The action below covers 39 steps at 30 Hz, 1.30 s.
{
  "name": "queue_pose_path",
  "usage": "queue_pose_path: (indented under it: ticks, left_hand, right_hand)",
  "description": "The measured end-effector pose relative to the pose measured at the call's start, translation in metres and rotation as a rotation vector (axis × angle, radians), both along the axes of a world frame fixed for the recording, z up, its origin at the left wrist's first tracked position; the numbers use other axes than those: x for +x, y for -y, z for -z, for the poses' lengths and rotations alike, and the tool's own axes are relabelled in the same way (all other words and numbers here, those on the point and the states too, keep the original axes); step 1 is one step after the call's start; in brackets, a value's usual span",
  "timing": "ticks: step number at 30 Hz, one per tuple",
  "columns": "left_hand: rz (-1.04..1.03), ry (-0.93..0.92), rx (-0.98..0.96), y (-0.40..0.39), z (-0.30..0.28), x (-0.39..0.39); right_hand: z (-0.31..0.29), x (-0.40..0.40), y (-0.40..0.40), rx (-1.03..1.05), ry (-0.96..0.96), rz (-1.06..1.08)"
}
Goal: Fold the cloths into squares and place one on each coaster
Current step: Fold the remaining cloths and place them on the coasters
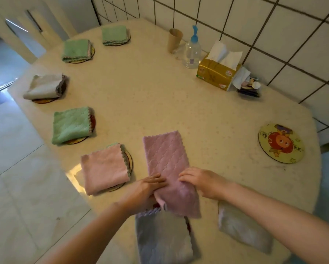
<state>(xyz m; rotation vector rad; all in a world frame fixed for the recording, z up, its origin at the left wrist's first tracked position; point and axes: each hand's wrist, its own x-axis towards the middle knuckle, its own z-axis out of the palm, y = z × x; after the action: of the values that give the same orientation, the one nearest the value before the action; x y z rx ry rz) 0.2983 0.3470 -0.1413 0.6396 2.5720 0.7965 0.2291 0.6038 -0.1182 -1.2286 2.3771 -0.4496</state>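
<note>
A long pink quilted cloth (pixel 166 159) lies folded in a strip on the table in front of me. My left hand (pixel 146 189) grips its near left edge, fingers curled under the fabric. My right hand (pixel 201 181) presses on its near right edge with the fingers bent onto the cloth. One bare round coaster (pixel 280 143) with an orange cartoon picture lies at the right. Folded cloths sit on coasters along the left: pink (pixel 104 168), green (pixel 71 124), grey-white (pixel 44 85), green (pixel 76 50), green (pixel 114 34). A grey cloth (pixel 162 239) and a white cloth (pixel 241 227) lie near me.
At the back right, against the tiled wall, stand a cardboard tube (pixel 174 40), a clear pump bottle (pixel 192 52), a gold tissue box (pixel 218 73) and a small tray of odds and ends (pixel 249 87). A chair back (pixel 16 25) rises at the far left.
</note>
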Motion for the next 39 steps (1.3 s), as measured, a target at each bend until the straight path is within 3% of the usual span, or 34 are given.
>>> queue_pose_path:
  ticks: [4,6,9,13,17,26,32,36,39]
  left_hand:
    - [-0.13,0.101,0.141,-0.001,-0.013,-0.005]
    - [-0.259,0.138,0.14,0.0,-0.017,-0.012]
    - [-0.532,0.269,0.08,0.002,-0.013,-0.033]
    - [-0.907,0.408,0.4,0.001,-0.013,-0.066]
    - [-1.074,0.462,0.476,0.002,-0.001,-0.083]
    - [-1.02,0.292,0.394,0.0,0.003,-0.08]
    - [-1.136,0.294,0.243,-0.004,0.003,-0.09]
    - [-1.065,0.242,-0.04,-0.003,-0.004,-0.097]
    - [-0.772,0.055,-0.331,0.004,-0.014,-0.106]
  right_hand:
    - [0.009,-0.002,-0.007,-0.001,0.001,-0.031]
    - [0.012,-0.003,-0.006,-0.065,0.096,0.032]
    - [0.01,-0.012,0.005,-0.188,0.334,0.345]
    - [0.008,-0.043,0.032,-0.345,0.432,0.809]
    - [0.019,-0.067,0.045,-0.217,0.429,0.991]
    - [0.024,-0.067,0.052,-0.099,0.179,0.929]
    - [0.025,-0.072,0.067,0.125,0.062,0.938]
    - [0.021,-0.074,0.069,0.174,0.109,0.967]
    - [0.014,-0.066,0.065,0.169,0.144,0.985]
